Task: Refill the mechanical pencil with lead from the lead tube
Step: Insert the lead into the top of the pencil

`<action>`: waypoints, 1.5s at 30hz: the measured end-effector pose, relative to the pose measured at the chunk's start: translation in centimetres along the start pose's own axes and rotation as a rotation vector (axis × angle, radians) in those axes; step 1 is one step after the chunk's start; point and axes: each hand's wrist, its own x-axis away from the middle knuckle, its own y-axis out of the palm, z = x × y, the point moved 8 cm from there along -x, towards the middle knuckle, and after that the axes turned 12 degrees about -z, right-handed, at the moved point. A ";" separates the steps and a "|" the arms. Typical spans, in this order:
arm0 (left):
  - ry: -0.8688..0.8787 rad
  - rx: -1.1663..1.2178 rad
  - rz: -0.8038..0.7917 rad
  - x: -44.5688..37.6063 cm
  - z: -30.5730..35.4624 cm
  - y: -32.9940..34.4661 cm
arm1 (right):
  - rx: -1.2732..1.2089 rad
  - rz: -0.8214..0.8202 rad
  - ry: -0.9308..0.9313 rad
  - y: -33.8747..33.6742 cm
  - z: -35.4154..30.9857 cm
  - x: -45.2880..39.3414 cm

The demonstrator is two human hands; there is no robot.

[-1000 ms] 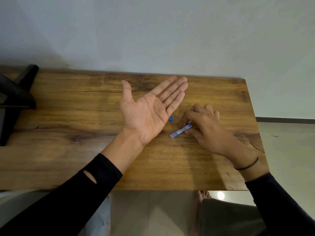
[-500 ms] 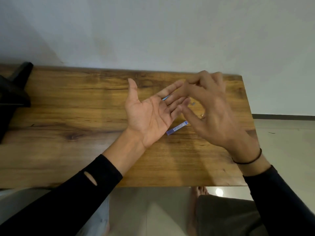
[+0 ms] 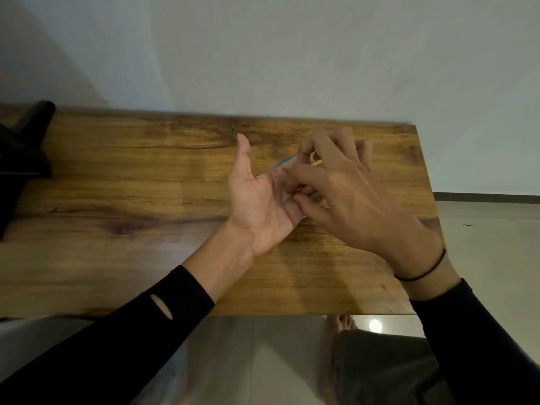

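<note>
My left hand point(image 3: 258, 203) lies palm up over the wooden table point(image 3: 146, 176), thumb raised, its fingers hidden under my right hand. My right hand point(image 3: 347, 197) reaches across from the right, with thumb and fingertips pinched together on the left hand's fingers. Whether anything thin sits in that pinch is too small to see. A blurred blue streak, apparently the mechanical pencil point(image 3: 282, 164), shows just behind the left fingers. I cannot tell if it rests on the table or is held. The lead tube is hidden beneath the hands.
A black stand-like object point(image 3: 23, 159) sits at the table's left end. The table's right edge point(image 3: 425, 185) and near edge point(image 3: 292, 314) border a tiled floor. My knee and a bare foot point(image 3: 342, 324) show below the near edge. A grey wall rises behind.
My right hand left the lead tube on the table, rose, and came down onto my left hand's fingers. The tube and the small blue cap, seen earlier, are now covered.
</note>
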 end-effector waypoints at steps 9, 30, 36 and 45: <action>-0.013 -0.019 0.015 0.1 0.2 0.3 | 0.007 0.042 -0.014 -0.1 -0.3 -0.1; 0.035 -2.141 0.505 0.1 8.1 -1.6 | -0.934 0.541 0.058 -2.8 7.8 1.8; 0.046 -2.243 0.576 0.1 7.8 -1.9 | -1.199 0.574 0.075 -2.3 7.8 1.6; 0.341 -1.531 0.263 -0.3 6.8 -0.5 | -1.504 0.594 0.158 -0.9 8.0 1.7</action>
